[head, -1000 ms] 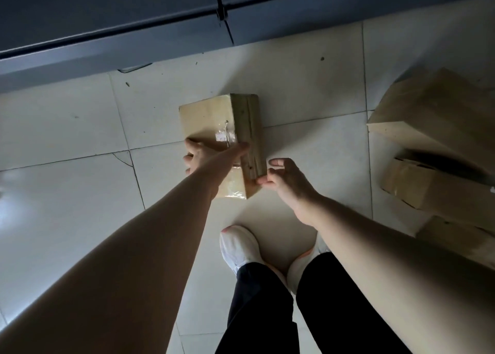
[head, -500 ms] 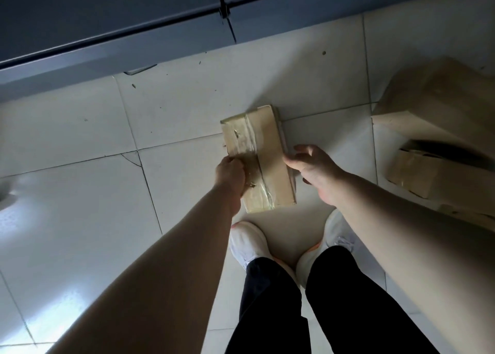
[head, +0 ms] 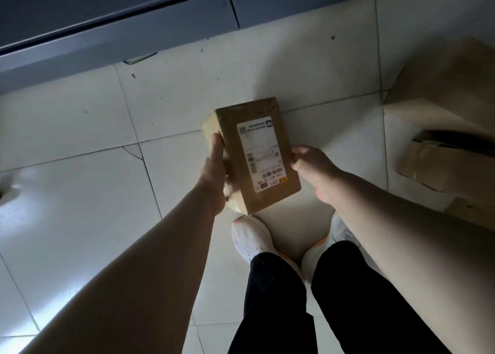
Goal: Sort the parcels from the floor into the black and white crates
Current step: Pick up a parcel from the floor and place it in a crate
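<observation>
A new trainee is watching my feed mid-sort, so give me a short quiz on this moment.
1. True or false: the label on the parcel faces the camera.
2. Which hands hold the parcel? A: left hand only; B: right hand only; C: both.
3. Fill in: other cardboard boxes lie on the person's ____ side.
Key: 1 true; 2 C; 3 right.

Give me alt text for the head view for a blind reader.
A person holds a brown parcel, label up, over a tiled floor: left hand gripping its left edge, right hand its right edge. More cardboard boxes lie at right.
</observation>
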Demonstrator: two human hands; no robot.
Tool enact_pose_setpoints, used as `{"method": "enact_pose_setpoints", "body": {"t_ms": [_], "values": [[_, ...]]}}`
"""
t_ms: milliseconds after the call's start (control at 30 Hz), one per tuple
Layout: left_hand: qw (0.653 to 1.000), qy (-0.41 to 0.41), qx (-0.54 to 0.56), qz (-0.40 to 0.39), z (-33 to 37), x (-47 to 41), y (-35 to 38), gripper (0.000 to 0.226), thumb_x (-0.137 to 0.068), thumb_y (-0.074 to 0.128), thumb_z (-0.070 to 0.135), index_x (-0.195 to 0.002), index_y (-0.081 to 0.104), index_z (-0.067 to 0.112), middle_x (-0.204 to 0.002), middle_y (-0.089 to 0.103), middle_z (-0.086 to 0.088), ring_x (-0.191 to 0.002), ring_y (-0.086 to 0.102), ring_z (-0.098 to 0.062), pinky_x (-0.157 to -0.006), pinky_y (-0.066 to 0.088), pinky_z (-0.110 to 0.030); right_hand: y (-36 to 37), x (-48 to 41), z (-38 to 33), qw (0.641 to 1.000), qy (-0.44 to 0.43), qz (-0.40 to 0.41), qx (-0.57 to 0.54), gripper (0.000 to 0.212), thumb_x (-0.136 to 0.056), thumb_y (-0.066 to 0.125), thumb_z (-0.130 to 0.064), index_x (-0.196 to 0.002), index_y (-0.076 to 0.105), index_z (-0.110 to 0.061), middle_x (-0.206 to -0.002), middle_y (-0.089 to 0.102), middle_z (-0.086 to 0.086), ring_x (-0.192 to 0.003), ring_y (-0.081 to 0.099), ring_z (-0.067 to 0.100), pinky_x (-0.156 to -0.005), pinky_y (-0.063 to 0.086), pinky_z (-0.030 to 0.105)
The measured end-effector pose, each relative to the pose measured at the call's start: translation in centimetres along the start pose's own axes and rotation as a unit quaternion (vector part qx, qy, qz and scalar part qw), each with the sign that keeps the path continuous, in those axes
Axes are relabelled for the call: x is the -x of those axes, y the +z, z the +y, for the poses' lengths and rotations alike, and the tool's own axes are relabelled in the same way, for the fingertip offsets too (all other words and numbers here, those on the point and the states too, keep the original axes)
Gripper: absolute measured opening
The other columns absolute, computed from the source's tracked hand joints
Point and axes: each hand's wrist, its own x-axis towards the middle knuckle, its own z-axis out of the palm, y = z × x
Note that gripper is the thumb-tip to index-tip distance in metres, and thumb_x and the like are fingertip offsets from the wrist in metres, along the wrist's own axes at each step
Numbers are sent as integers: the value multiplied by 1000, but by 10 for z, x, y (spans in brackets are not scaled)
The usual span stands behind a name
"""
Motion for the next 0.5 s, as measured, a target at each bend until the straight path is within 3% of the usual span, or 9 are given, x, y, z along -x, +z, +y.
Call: {"method": "enact_pose_setpoints", "body": {"t_ms": [67, 167, 300, 400, 500], "values": [[999, 0, 3, -33, -3, 0, 0, 63, -86, 26, 80, -114, 57, 32, -97, 61, 11, -95, 54, -20, -97, 34, -55, -7, 1, 0, 1000, -13, 7, -7, 34, -97, 43, -2, -113, 70, -13, -102, 72, 3, -83, 65, 12, -51, 44, 12], [999, -16, -8, -39, -7, 1, 7, 69, -85, 32, 78, -131, 49, 30, -108, 63, 8, -105, 54, -22, -108, 28, -61, -13, 3, -1, 999, -12, -2, -31, 41, -94, 38, 6, -98, 73, -16, -99, 73, 6, -81, 66, 16, -58, 46, 20], [1000, -23, -3, -20, -5, 8, 18, 76, -84, 39, 77, -140, 46, 27, -130, 61, 1, -123, 53, -28, -113, 26, -65, -17, 2, -3, 999, -7, 2, -50, 47, -94, 35, 8, -80, 68, -22, -85, 71, 1, -71, 66, 13, -53, 45, 20], [1000, -18, 0, -17, -1, 11, 26, 73, -83, 43, 76, -137, 50, 27, -127, 64, 0, -121, 56, -28, -109, 30, -66, -26, 3, -4, 999, -14, 2, -48, 45, -91, 35, 10, -87, 72, -17, -91, 73, 6, -73, 66, 15, -54, 44, 19], [1000, -4, -5, -22, 2, 11, 35, 58, -91, 47, 66, -133, 54, 26, -116, 69, 2, -107, 63, -23, -102, 42, -59, -40, 4, -1, 999, -16, 13, -44, 41, -89, 37, 10, -96, 74, -7, -96, 72, 9, -82, 63, 19, -65, 44, 21]]}}
